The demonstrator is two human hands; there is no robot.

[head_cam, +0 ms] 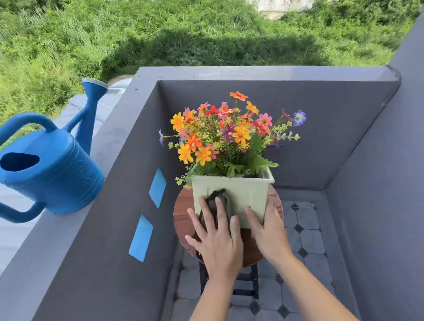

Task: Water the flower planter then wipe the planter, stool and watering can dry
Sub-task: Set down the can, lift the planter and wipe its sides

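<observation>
With the can [49, 173] parked on the wall left of the planter [245, 196], watering looks done: the left hand [220, 239] presses a cloth [216, 204] flat against the planter's front, the right hand [269, 230] braces its corner, and stool [182, 215] and can remain.

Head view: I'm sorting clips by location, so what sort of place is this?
Most likely a small outdoor balcony or terrace corner: grey parapet walls enclose a tiled floor, with dense green vegetation beyond and below. A blue watering can stands on the ledge.
</observation>
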